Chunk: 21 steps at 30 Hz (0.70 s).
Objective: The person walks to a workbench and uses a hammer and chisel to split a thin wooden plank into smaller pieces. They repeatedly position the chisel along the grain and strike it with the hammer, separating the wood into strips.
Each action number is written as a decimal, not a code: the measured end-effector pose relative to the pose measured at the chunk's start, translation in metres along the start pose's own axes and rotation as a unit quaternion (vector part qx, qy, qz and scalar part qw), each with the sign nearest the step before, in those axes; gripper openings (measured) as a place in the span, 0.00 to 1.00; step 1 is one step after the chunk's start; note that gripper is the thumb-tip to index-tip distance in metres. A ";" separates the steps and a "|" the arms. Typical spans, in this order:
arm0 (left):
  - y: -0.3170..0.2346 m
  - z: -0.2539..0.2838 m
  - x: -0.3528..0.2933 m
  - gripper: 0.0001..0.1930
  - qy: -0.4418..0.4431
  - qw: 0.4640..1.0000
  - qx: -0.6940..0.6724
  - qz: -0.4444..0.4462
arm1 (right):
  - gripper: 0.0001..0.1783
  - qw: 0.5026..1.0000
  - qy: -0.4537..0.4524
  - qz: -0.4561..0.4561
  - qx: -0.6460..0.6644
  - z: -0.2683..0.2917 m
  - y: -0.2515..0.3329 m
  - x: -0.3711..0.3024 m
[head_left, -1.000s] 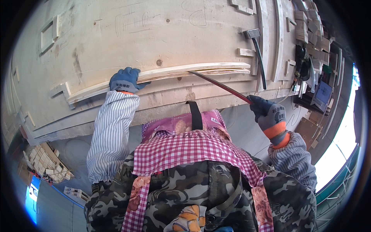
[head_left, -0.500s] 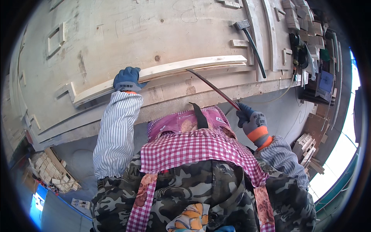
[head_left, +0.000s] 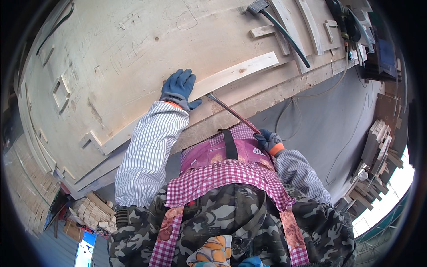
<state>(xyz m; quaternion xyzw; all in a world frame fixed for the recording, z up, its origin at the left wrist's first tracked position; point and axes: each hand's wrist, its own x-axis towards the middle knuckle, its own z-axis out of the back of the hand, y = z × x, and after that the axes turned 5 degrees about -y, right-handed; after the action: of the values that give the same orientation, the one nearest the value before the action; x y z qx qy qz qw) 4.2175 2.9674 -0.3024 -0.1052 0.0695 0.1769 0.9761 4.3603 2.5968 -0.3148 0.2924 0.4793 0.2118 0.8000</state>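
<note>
A long pale wooden strip (head_left: 240, 71) lies along the near edge of a large plywood panel (head_left: 147, 58). My left hand (head_left: 179, 86), in a blue and grey glove, rests on the strip with its fingers stretched out and the thumb toward the near edge. My right hand (head_left: 269, 141), gloved alike, is closed round the near end of a slim dark and reddish pry bar (head_left: 233, 113). The bar slants up to the left, and its far tip meets the strip's near edge just right of my left hand. Whether the tip is under the strip, I cannot tell.
A hammer (head_left: 280, 31) with a dark handle lies at the far right, across wooden battens (head_left: 311, 26). Small wooden frames (head_left: 61, 93) sit at the left. A power tool (head_left: 344, 20) is at the far right corner. Stacked wood blocks (head_left: 93, 211) stand low at the left.
My left hand has slid right along the strip and its fingers have straightened. My right hand and the bar have come closer to my body. The view has turned.
</note>
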 end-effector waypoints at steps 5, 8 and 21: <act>-0.001 -0.022 -0.003 0.41 -0.131 0.989 -0.061 -0.040 | 0.17 1.000 0.004 0.019 0.005 -0.007 -0.002 0.001; 0.001 -0.029 -0.005 0.40 -0.127 0.988 -0.066 -0.052 | 0.20 0.989 0.052 -0.138 0.017 -0.013 0.014 -0.016; 0.009 -0.048 -0.003 0.41 -0.118 0.989 -0.065 -0.067 | 0.19 0.982 -0.066 -0.143 0.103 -0.063 0.056 -0.080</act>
<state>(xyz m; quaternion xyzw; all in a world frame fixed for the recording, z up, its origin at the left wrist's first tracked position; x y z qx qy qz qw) 4.2072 2.9634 -0.3496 -0.1511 -0.0649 0.1261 0.9783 4.2650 2.6055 -0.2486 0.3151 0.4819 0.0254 0.8172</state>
